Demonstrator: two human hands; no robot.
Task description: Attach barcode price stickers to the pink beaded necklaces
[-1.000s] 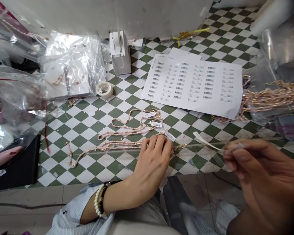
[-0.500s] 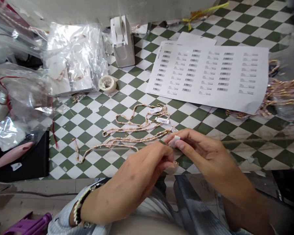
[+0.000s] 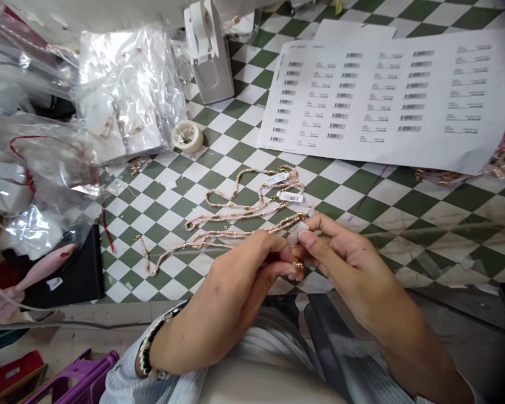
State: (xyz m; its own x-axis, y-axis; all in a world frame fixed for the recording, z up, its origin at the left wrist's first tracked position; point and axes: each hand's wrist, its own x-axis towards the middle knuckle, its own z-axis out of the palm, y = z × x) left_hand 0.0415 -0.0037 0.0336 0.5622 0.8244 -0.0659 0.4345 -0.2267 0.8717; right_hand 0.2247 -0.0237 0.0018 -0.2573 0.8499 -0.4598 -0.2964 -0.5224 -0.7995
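Note:
My left hand is closed, thumb and fingertips pinched beside a small gold clasp. Between the thumb and forefinger of my right hand is a small white label. The fingertips of both hands nearly meet. Just beyond them, a pink-and-gold beaded necklace trails left across the table, partly hidden by my left hand. Farther back lie looped bead strands with a white barcode tag attached. Whether the clasp belongs to the near necklace is hidden.
A sheet of barcode labels lies at the back right, over more beaded strands. At the back left are a tape dispenser, a tape roll and clear plastic bags. The checkered table's front edge is near my wrists.
The camera view has shifted, so the table things appear moved. My fingertips are closer together, and the white label now stands more upright in my right fingers.

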